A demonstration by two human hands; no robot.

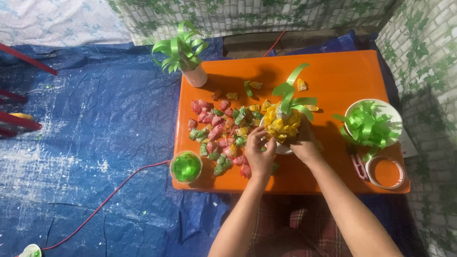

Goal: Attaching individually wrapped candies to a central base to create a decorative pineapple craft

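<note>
Listing items from largest to smallest, each placed relative to the pineapple-shaped craft piece (282, 124).

Blue tarpaulin (95, 143): floor cover, spreading left of the craft piece and beneath the table.

Orange surface (333, 76): low table carrying the craft piece near its front centre.

Craft piece: a pale core on a white base, clad in yellow folded wrappers over its upper part, with green ribbon leaves at the top. Judged partly built, since the white base shows bare below the yellow layer.

White bowl of cut green ribbon (369, 124): right of the craft piece, well apart.

Heap of folded pieces (219, 133): red, green and yellow, just left of the craft piece; many unused, so much stock appears left to attach.

Second ribbon-topped piece (186, 54): far-left of the craft piece, unclad.

Green ribbon roll in cup (186, 167): near-left, at the surface's corner.

Tape ring (386, 172): near-right.

Right hand (304, 143): fingers wrapped about the craft piece's right lower side, steadying it.

Left hand (259, 151): fingers drawn narrow, tips touching the craft piece's lower left edge; whether they pinch a folded piece cannot be told.
</note>
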